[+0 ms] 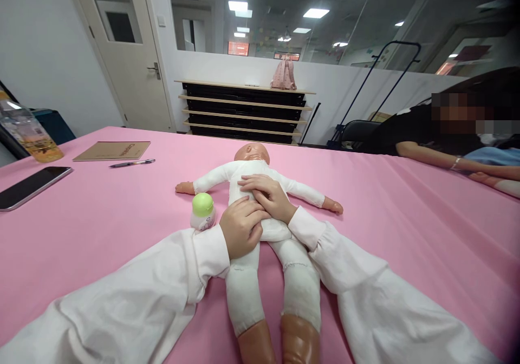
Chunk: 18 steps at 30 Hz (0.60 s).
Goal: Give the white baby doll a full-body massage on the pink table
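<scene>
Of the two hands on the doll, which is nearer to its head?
The right hand: it rests higher on the doll, while the left hand lies lower, beside the green-lidded jar.

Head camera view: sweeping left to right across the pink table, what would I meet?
Phone → brown notebook → doll, with the wearer's left hand and right hand resting on it → another person's forearm.
</scene>
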### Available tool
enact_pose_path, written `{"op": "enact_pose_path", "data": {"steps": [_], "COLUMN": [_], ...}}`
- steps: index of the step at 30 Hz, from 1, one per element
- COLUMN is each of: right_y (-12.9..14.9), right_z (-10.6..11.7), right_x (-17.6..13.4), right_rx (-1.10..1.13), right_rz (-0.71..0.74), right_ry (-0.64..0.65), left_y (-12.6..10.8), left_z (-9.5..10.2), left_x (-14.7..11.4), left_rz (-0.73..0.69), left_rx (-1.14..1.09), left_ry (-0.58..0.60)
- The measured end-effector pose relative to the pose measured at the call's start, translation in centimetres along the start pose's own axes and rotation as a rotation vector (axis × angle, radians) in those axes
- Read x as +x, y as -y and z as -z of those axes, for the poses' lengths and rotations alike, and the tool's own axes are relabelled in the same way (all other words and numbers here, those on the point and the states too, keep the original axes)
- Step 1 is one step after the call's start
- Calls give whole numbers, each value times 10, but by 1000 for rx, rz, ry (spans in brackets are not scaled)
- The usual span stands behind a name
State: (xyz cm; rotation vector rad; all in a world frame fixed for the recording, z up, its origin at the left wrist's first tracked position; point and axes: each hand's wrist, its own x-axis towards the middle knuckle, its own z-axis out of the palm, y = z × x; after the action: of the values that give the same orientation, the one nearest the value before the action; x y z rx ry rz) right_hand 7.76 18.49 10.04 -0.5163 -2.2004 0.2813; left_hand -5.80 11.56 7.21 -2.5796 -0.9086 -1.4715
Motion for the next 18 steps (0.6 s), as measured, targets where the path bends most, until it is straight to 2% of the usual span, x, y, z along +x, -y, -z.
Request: {"op": "enact_pose_path", "data": {"steps": [4, 8, 13, 18], "right_y": [-1, -3, -5, -5], "right_z": [2, 3, 1, 0], "right_x": [1, 2, 4, 4], "right_rx": [-42, -95, -165, -176], "right_rz": [11, -43, -117, -127], "right_ry": [85, 162, 156, 141], "left_y": [0, -2, -4, -4], "left_z": [0, 2, 3, 2], "left_x": [1, 2, 3, 3], "left_rz": [-1, 38, 122, 150], "left_rx": [0, 38, 79, 71], "left_ry": [14, 32, 80, 96]}}
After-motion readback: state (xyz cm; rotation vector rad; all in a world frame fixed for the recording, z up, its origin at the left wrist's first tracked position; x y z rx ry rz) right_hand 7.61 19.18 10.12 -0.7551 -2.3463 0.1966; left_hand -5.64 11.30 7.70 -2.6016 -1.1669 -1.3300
